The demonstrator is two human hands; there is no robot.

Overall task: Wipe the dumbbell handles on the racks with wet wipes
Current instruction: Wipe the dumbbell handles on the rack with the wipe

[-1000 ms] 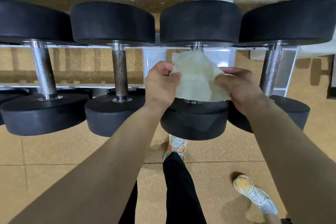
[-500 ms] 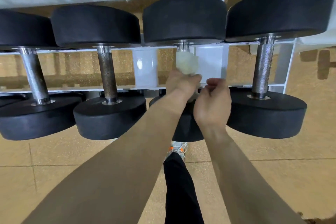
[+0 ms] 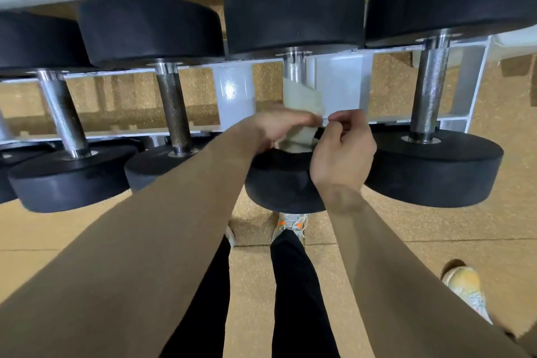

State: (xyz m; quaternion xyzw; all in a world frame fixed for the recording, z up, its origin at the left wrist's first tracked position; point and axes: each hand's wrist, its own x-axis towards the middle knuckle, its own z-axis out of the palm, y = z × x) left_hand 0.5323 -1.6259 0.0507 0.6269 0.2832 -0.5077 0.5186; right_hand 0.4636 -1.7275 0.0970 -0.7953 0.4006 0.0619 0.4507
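We see the wet wipe [image 3: 302,100] wrapped round the lower half of a knurled steel dumbbell handle [image 3: 294,68]. The handle's bare upper end shows at 12 o'clock from the wipe. The handle belongs to the third dumbbell [image 3: 293,9] from the left on the white rack [image 3: 232,90], with one black head at 12 o'clock and the other at 6 o'clock.

The left hand [image 3: 279,128] comes in from 8 o'clock and grips the wipe against the handle, its fingers curled round the lower part. The right hand [image 3: 343,154] sits at 4 o'clock from the wipe, fingers curled. Its thumb and forefinger pinch at the wipe's right edge, though how much cloth they hold we cannot tell.

At 3 o'clock a neighbouring dumbbell [image 3: 430,90] lies beside the wiped one, its handle bare. At 9 o'clock lie two more dumbbells [image 3: 174,107] — their handles darker and duller. Below everything is a speckled tan floor [image 3: 421,227].

At 6 o'clock, under the near head, are black trouser legs [image 3: 299,293] and a grey shoe [image 3: 290,225] with orange marks. A pale shoe [image 3: 465,288] stands at about 4 o'clock — well apart from the rack.
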